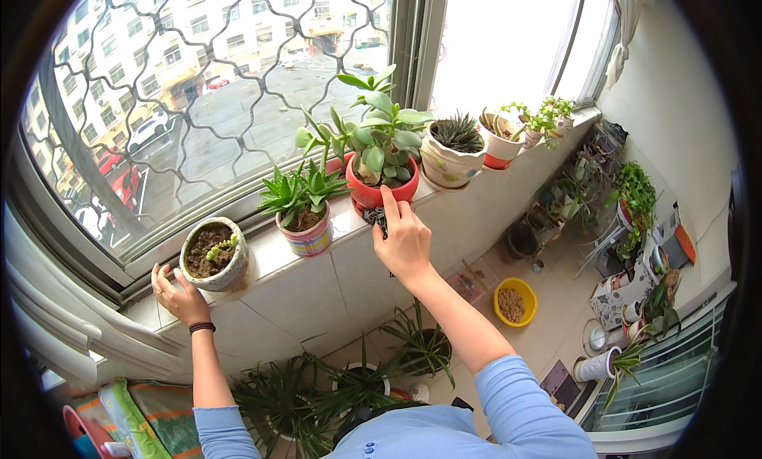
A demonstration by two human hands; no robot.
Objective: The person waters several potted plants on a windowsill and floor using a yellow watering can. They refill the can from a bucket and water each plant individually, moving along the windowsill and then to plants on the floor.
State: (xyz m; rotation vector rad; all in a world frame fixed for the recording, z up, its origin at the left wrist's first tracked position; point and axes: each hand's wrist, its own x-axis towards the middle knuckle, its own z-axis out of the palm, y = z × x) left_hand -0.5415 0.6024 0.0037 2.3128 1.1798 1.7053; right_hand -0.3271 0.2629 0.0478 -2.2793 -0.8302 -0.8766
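Observation:
My left hand [180, 295] rests on the windowsill beside a speckled grey pot [229, 274], its fingers apart and the thumb at the pot's side. The pot holds soil and a small succulent sprig [221, 248]. My right hand [405, 238] is at a red pot [393, 192] with a thick-leaved jade plant [378, 131]. Its index finger reaches the pot's front rim. A dark, crumpled cloth [375, 215] shows under this hand, against the red pot's base; the palm side is hidden. Between my hands stands a plaid pot [306, 235] with a spiky green succulent [297, 191].
Farther right on the sill stand a cream pot [449, 161], a white-and-red pot [499, 142] and a trailing plant [545, 121]. A window with a metal grille [238, 72] runs behind. Below are leafy potted plants [351, 387] and a yellow basin [531, 304] on the tiled floor.

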